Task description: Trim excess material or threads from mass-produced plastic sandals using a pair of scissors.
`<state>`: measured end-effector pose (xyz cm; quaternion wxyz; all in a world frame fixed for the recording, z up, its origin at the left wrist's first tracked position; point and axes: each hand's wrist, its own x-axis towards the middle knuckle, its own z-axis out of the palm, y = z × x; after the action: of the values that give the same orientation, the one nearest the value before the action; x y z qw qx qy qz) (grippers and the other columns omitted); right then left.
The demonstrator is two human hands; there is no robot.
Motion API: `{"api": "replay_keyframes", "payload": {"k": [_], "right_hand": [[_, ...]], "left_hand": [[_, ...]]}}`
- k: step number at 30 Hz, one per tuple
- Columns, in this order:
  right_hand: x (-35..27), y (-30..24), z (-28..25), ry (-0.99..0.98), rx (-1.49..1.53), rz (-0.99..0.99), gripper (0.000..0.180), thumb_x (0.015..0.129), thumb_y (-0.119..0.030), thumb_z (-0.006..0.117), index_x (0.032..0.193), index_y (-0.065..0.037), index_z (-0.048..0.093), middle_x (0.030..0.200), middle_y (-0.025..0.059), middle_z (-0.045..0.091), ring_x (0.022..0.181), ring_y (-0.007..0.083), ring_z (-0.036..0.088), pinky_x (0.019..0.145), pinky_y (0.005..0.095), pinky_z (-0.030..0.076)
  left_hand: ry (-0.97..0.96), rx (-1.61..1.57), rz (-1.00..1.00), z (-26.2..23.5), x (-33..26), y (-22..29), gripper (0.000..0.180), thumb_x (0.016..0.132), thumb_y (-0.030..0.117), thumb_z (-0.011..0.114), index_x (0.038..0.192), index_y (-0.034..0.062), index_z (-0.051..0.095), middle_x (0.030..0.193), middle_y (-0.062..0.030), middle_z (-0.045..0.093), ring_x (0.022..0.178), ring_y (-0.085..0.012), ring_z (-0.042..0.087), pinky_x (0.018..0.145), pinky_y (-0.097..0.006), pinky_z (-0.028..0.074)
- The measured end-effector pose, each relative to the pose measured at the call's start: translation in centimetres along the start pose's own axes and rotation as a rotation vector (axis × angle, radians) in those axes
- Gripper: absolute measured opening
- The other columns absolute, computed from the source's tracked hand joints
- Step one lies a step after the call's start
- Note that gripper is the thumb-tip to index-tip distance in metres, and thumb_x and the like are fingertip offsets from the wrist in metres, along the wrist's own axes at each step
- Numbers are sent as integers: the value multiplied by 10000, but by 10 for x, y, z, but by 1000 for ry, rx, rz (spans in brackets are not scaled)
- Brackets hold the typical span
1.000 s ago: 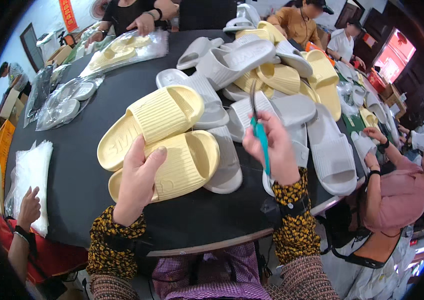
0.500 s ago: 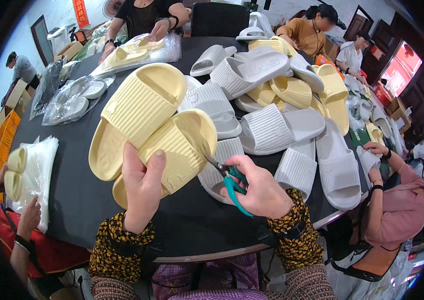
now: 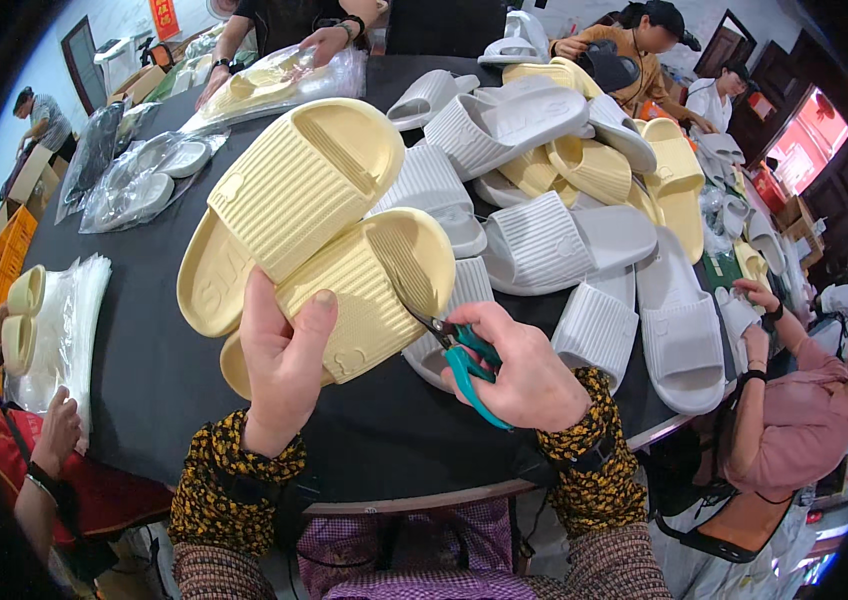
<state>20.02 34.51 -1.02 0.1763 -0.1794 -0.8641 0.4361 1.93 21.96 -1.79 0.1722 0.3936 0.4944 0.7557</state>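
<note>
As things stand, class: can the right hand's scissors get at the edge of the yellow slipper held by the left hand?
Probably yes: the scissors in the right hand already point at the yellow slipper, nothing between; the left hand grips elsewhere.

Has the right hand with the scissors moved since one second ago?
Yes. The right hand with the scissors came down toward the near table edge, beside the yellow slipper.

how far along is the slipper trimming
Looks mid-way. Bagged slippers at the table's far side seem finished. In hand: the left hand holds a pair of yellow slippers while the right hand puts teal-handled snips to the nearer one's edge. A heap of loose slippers remains.
</note>
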Motion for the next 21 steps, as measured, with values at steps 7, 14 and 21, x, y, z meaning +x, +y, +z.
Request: {"api": "replay_keyframes", "payload": {"k": [7, 14, 21], "right_hand": [[-1, 1, 3, 53, 10, -100, 397, 778, -96, 715, 1096, 7, 499, 752, 120, 629, 682, 174, 647, 632, 295, 516], [-1, 1, 2, 58, -19, -96, 434, 761, -82, 737, 1115, 15, 505, 820, 97, 632, 704, 128, 633, 660, 269, 512], [-1, -5, 0, 80, 27, -47, 440, 756, -83, 737, 1122, 0, 507, 908, 99, 614, 745, 120, 618, 668, 260, 508]], "left_hand": [[1, 109, 46, -1, -5, -1, 430, 907, 52, 522, 1287, -75, 366, 1123, -113, 553, 955, -106, 539, 810, -238, 445], [-25, 158, 93, -2, -5, 0, 441, 901, 42, 520, 1294, -79, 360, 1122, -112, 551, 952, -106, 536, 805, -233, 442], [-74, 205, 127, 0, -7, 0, 480, 873, 6, 507, 1316, -86, 345, 1185, -124, 531, 1048, -142, 525, 883, -267, 427]]}}
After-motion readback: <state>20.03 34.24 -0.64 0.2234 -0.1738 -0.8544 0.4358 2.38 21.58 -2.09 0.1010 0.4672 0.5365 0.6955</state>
